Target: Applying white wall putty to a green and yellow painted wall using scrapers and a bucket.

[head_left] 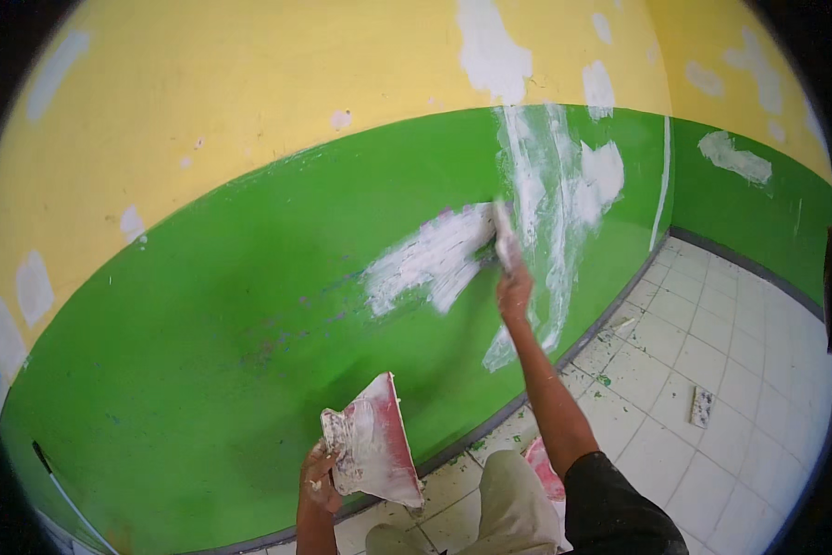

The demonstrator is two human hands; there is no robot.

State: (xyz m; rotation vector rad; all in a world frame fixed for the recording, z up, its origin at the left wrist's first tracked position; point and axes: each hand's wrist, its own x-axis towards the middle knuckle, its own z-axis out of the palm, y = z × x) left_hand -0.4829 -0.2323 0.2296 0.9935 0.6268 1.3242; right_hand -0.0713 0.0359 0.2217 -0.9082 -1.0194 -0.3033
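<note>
Against the green part of the wall, my right hand grips a putty knife, smeared white and slightly blurred. Its blade meets the right end of a fresh white filler patch, streaked along its length. Lower down, the fingers of my left hand are closed on the left edge of a red board coated with white filler. The board is tilted and held away from the wall. Just right of the putty knife run long vertical filler smears.
More white patches dot the yellow upper wall. Green flakes and a small speckled block lie on the tiled floor. Beside my knee, a red, white-smeared thing is partly hidden. A thin pole leans at lower left.
</note>
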